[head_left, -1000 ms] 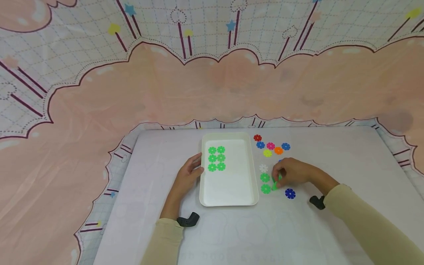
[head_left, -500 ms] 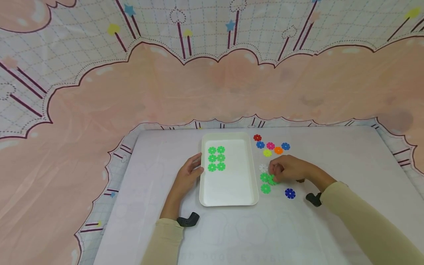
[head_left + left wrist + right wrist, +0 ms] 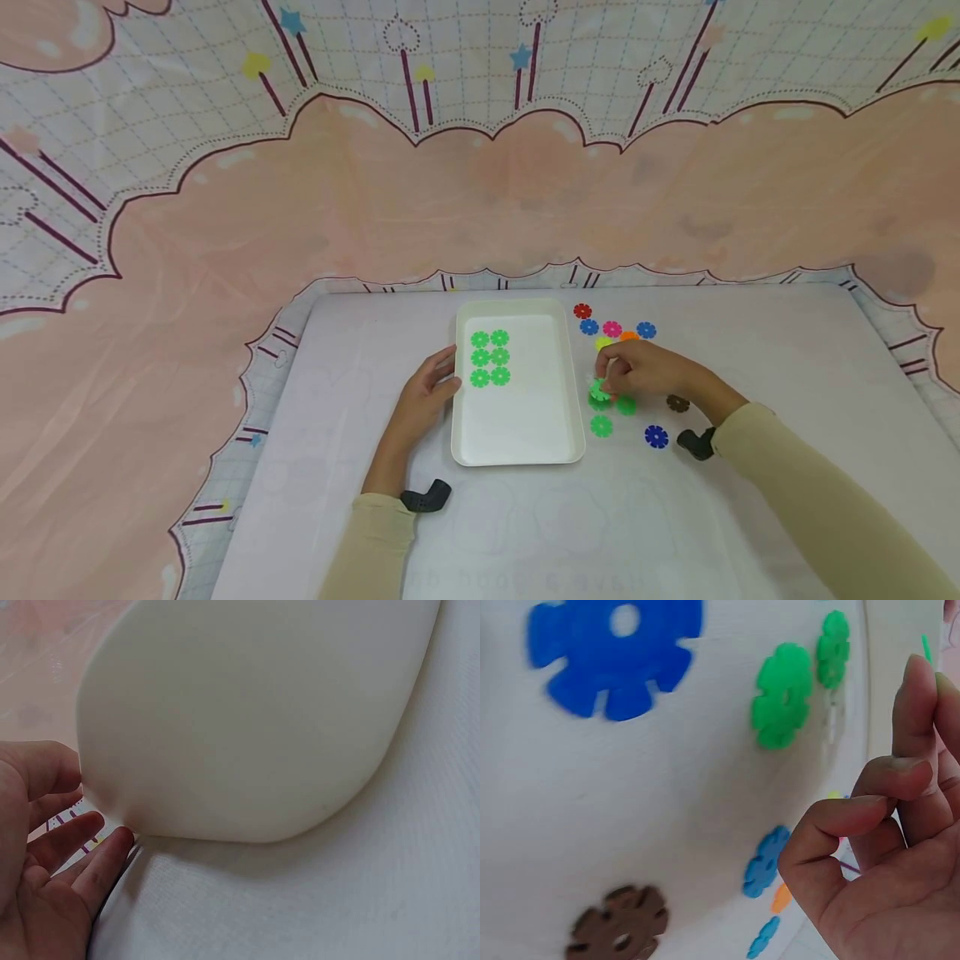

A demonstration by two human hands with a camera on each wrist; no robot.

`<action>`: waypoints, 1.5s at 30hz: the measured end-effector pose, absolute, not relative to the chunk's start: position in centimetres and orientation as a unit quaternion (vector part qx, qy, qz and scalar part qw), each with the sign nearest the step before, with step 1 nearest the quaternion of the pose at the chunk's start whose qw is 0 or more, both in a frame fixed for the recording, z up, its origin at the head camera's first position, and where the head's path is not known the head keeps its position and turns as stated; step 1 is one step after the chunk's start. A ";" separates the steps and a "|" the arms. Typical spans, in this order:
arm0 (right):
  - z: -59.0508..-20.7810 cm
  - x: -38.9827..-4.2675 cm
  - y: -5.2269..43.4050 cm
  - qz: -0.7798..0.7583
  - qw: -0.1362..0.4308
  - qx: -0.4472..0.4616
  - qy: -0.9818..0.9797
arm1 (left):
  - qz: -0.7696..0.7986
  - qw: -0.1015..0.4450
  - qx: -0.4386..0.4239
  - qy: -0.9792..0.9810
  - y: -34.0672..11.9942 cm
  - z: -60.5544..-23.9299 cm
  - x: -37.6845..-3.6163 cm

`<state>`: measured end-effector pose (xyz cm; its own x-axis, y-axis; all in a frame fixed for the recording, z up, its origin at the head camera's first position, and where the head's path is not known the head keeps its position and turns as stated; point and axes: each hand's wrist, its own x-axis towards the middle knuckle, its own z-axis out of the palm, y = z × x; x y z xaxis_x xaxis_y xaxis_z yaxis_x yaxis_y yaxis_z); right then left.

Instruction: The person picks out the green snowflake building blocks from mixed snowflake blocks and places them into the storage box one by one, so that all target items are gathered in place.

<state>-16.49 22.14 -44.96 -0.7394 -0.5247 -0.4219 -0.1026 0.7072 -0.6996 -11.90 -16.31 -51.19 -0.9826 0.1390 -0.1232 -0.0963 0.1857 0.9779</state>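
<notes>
A white tray (image 3: 517, 446) lies on the table with several green flower-shaped discs (image 3: 491, 358) in rows at its far left. My left hand (image 3: 450, 371) rests with relaxed fingers against the tray's left rim; the left wrist view shows those fingers (image 3: 90, 862) beside the tray wall (image 3: 247, 712). My right hand (image 3: 606, 379) hovers just right of the tray and pinches a green disc (image 3: 597, 388). In the right wrist view only a green sliver (image 3: 925, 646) shows at the curled fingertips (image 3: 917, 712).
More green discs (image 3: 601, 427) (image 3: 626, 406) lie beside the tray. Brown (image 3: 678, 404) and dark blue (image 3: 656, 437) discs sit by my right wrist. Red (image 3: 582, 312), blue (image 3: 589, 327), pink (image 3: 612, 329) and blue (image 3: 646, 331) discs lie farther back. A patterned cloth hangs behind.
My right hand has moved up and left toward the tray with the green disc, uncovering the brown disc. The left hand has stayed put.
</notes>
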 end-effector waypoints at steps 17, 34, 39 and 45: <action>-43.8 -17.4 18.9 -0.384 0.309 -0.181 0.851 | 0.639 0.092 0.014 0.763 -16.3 -51.3 -11.9; -43.2 -17.5 14.6 -0.423 0.310 -0.194 0.829 | 0.635 0.093 0.012 0.766 -16.4 -51.3 -11.9; -43.3 -17.4 13.4 -0.437 0.314 -0.196 0.820 | 0.643 0.091 0.015 0.760 -16.3 -51.2 -11.9; -43.4 -17.3 12.2 -0.433 0.319 -0.196 0.820 | 0.636 0.092 0.003 0.766 -16.1 -51.1 -11.8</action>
